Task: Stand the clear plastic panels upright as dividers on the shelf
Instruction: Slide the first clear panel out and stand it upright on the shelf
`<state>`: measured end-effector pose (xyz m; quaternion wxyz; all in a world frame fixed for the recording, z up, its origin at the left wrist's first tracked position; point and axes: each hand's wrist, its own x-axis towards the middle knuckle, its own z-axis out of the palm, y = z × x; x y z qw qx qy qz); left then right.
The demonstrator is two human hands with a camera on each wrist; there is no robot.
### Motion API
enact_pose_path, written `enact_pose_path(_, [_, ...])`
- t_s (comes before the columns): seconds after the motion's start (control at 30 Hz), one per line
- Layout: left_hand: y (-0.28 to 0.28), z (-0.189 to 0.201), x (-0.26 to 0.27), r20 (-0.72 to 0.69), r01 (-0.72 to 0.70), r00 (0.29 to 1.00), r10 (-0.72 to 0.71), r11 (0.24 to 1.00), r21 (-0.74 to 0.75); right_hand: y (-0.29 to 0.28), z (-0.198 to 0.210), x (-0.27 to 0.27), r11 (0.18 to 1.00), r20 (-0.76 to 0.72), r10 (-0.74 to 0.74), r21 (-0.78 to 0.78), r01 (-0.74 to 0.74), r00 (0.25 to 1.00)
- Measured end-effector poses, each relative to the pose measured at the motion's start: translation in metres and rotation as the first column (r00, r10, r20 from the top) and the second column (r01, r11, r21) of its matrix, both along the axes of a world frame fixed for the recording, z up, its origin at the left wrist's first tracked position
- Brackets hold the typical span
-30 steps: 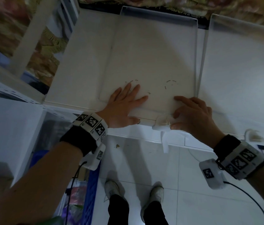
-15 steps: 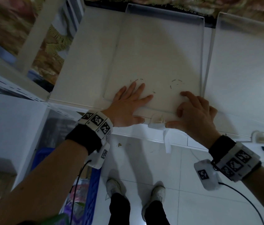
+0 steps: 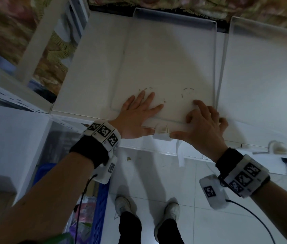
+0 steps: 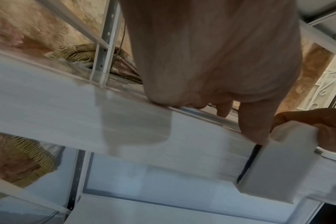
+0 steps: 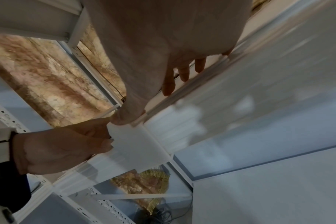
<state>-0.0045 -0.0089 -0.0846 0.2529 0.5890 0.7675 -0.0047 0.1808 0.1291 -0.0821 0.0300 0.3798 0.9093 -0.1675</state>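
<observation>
A clear plastic panel [image 3: 165,67] lies flat on the white shelf [image 3: 89,76]. My left hand [image 3: 139,111] presses flat on its near left part, fingers straight and spread. My right hand [image 3: 204,124] has its fingers curled onto the panel's front right corner. Its thumb pinches a white clip [image 3: 163,135] on the shelf's front lip. In the left wrist view the left thumb [image 4: 253,128] touches the other side of the clip [image 4: 278,159]. The right wrist view shows the right hand [image 5: 163,37] over the clip [image 5: 136,144], with the left hand [image 5: 58,148] beside it.
A second clear panel [image 3: 262,76] is on the shelf to the right, and I cannot tell how it stands. It has its own clip [image 3: 278,148] at the front lip. White shelf posts [image 3: 38,41] rise at left. A blue crate [image 3: 102,208] and the person's shoes [image 3: 123,205] are on the tiled floor below.
The head view has shifted slightly. Both hands keep their places on the panel and clip, with the right fingers a little further onto the panel.
</observation>
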Motion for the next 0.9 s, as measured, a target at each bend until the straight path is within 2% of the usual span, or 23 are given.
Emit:
enact_pose_path(0.3, [0.001, 0.003, 0.000, 0.042, -0.029, 0.999, 0.029, 0.999, -0.014, 0.004, 0.010, -0.002, 0.997, 0.052, 0.056, -0.051, -0.053, 0.997])
enact_pose_path(0.37, [0.001, 0.009, -0.002, 0.118, -0.058, 0.991, 0.060, 0.998, -0.023, 0.004, 0.015, -0.002, 0.995, 0.068, 0.073, -0.069, -0.069, 0.995])
enact_pose_path(0.4, [0.000, 0.014, -0.005, 0.206, -0.090, 0.974, 0.093, 0.996, -0.021, 0.004, 0.017, -0.001, 0.994, 0.073, 0.089, -0.076, -0.083, 0.993])
enact_pose_path(0.43, [-0.001, 0.020, -0.008, 0.325, -0.154, 0.934, 0.148, 0.988, -0.007, 0.006, 0.020, 0.000, 0.992, 0.074, 0.103, -0.082, -0.097, 0.992])
enact_pose_path(0.5, [-0.006, 0.033, -0.016, 0.561, -0.407, 0.760, 0.328, 0.913, 0.018, 0.010, 0.022, 0.003, 0.990, 0.070, 0.120, -0.087, -0.113, 0.990])
enact_pose_path(0.53, [-0.008, 0.037, -0.020, 0.626, -0.567, 0.653, 0.427, 0.823, 0.030, 0.013, 0.023, 0.005, 0.990, 0.065, 0.124, -0.069, -0.120, 0.990])
enact_pose_path(0.6, [-0.012, 0.041, -0.031, 0.651, -0.810, 0.466, 0.600, 0.585, 0.041, 0.018, 0.024, 0.006, 0.992, 0.057, 0.129, 0.006, -0.130, 0.990])
enact_pose_path(0.63, [-0.014, 0.043, -0.035, 0.623, -0.865, 0.413, 0.664, 0.501, 0.039, 0.019, 0.024, 0.007, 0.990, 0.056, 0.133, 0.035, -0.135, 0.990])
enact_pose_path(0.67, [-0.015, 0.046, -0.038, 0.595, -0.889, 0.381, 0.708, 0.457, 0.024, 0.020, 0.024, 0.007, 0.989, 0.055, 0.142, 0.044, -0.145, 0.988])
enact_pose_path(0.73, [-0.014, 0.050, -0.043, 0.611, -0.910, 0.308, 0.729, 0.413, -0.033, 0.022, 0.023, 0.007, 0.983, 0.057, 0.182, 0.013, -0.183, 0.982])
enact_pose_path(0.9, [-0.012, 0.048, -0.067, 0.737, -0.920, 0.012, 0.676, 0.296, -0.257, 0.020, 0.035, 0.006, 0.976, 0.124, 0.212, -0.067, -0.205, 0.969])
